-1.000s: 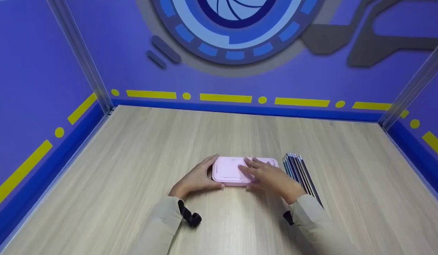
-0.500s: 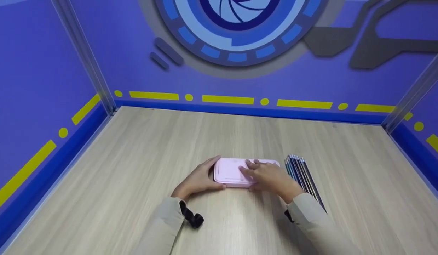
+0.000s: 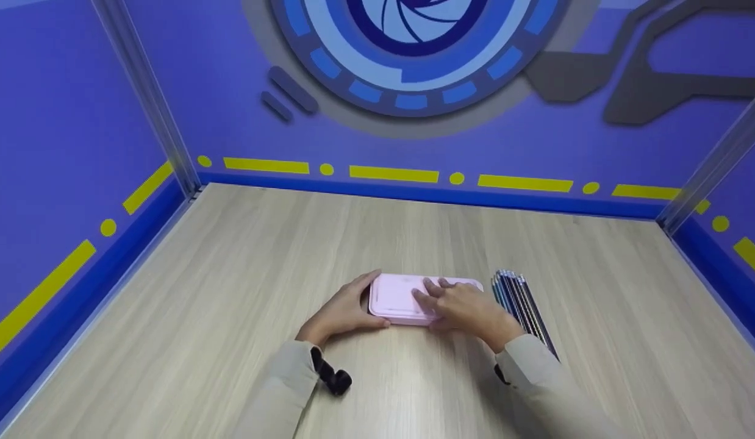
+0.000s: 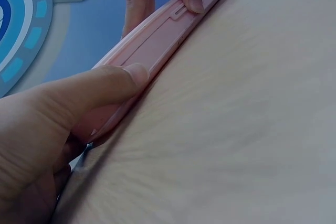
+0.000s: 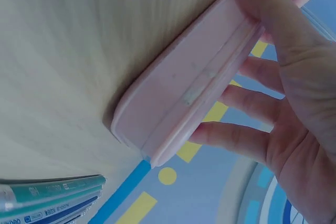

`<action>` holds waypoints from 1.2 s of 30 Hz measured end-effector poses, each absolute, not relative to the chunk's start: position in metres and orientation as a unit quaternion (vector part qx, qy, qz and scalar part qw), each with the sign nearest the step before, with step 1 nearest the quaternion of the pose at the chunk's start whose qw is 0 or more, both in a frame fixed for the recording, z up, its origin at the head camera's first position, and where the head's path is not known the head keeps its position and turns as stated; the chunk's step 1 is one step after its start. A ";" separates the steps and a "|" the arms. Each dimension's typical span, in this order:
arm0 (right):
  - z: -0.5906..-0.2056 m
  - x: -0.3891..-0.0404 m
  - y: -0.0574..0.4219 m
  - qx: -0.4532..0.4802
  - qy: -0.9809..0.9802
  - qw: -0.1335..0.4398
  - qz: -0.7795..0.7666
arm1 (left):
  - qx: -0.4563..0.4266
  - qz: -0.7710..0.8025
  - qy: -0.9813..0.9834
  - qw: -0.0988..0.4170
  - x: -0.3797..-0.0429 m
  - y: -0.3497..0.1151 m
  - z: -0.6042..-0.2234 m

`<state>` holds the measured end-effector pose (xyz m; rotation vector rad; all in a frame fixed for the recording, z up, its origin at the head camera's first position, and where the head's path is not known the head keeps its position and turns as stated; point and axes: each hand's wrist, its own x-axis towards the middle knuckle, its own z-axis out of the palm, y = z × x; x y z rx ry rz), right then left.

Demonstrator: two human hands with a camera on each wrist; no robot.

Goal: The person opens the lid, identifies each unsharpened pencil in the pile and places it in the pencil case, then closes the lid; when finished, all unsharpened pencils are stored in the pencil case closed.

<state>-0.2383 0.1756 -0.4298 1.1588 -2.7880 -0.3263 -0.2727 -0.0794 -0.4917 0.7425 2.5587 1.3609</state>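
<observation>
A closed pink pencil case point(image 3: 391, 294) lies flat on the table, its long front side facing me. My left hand point(image 3: 342, 312) grips its left end, thumb along the front wall and fingers behind. In the left wrist view, that thumb presses on the case point(image 4: 155, 48) close to its lower edge. My right hand point(image 3: 472, 312) has spread fingertips resting on the lid and its thumb against the front wall. The right wrist view shows that thumb on the case point(image 5: 176, 80), near the far end, with the other fingers point(image 5: 231, 137) on the lid side.
Several dark, blue and green pencils point(image 3: 519, 305) lie in a bundle right of the case, partly under my right forearm. Blue panels point(image 3: 383, 146) with yellow dashes stand behind and at both sides of the wooden table point(image 3: 292, 244).
The head view has shifted slightly, so the whole scene sits a little lower and to the right. Both hands keep nearly the same places on the case, which stays closed.
</observation>
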 end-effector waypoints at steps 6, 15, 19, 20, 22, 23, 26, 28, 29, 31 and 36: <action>-0.430 -0.240 0.176 0.385 -0.913 0.053 -0.121 | 0.248 0.446 0.857 0.072 -0.277 -0.078 -0.491; -0.434 -0.239 0.178 0.406 -0.893 0.087 -0.176 | 0.247 0.449 0.856 0.074 -0.277 -0.076 -0.490; -0.436 -0.238 0.178 0.407 -0.887 0.090 -0.201 | 0.248 0.452 0.853 0.077 -0.275 -0.076 -0.491; -0.436 -0.237 0.179 0.409 -0.883 0.092 -0.208 | 0.249 0.450 0.854 0.077 -0.275 -0.076 -0.492; -0.436 -0.236 0.179 0.417 -0.876 0.096 -0.220 | 0.254 0.447 0.855 0.077 -0.273 -0.076 -0.494; -0.436 -0.236 0.180 0.421 -0.873 0.101 -0.223 | 0.256 0.447 0.854 0.075 -0.272 -0.076 -0.495; -0.434 -0.237 0.180 0.427 -0.872 0.099 -0.221 | 0.259 0.454 0.850 0.068 -0.270 -0.076 -0.496; -0.432 -0.237 0.180 0.429 -0.873 0.091 -0.212 | 0.259 0.463 0.845 0.067 -0.269 -0.075 -0.498; -0.431 -0.238 0.181 0.432 -0.873 0.087 -0.208 | 0.260 0.463 0.845 0.070 -0.269 -0.075 -0.498; -0.430 -0.238 0.181 0.441 -0.872 0.082 -0.196 | 0.258 0.462 0.845 0.078 -0.268 -0.076 -0.499; -0.425 -0.244 0.183 0.459 -0.869 0.111 -0.145 | 0.242 0.468 0.846 0.087 -0.269 -0.078 -0.493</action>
